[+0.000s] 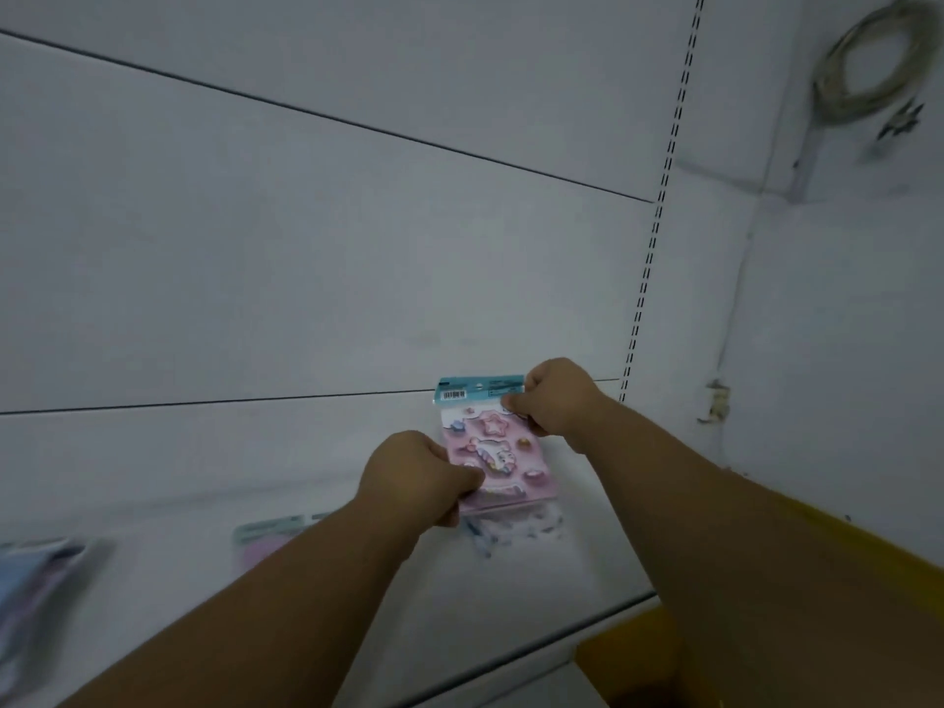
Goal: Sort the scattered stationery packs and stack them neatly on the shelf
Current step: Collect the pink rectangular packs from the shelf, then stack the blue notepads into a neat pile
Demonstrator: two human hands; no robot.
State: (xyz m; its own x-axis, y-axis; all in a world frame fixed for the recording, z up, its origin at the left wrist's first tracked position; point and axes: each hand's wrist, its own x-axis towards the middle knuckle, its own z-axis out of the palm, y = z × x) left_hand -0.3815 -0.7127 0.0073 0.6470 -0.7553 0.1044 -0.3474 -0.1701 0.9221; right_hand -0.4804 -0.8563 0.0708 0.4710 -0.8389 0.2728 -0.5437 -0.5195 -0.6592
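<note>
One pack in hand, sorting looks barely begun

The white shelf (214,467) carries blurred loose packs: a blue one (36,580) at far left, a pink one (265,541) left of the arms, and another (516,528) lying under the held pink pack (498,454). That pack is upright near the back wall, the left hand (416,475) pinching its lower left edge and the right hand (557,398) pinching its teal header (477,390). I see no neat stack yet, so most of the work seems left.
</note>
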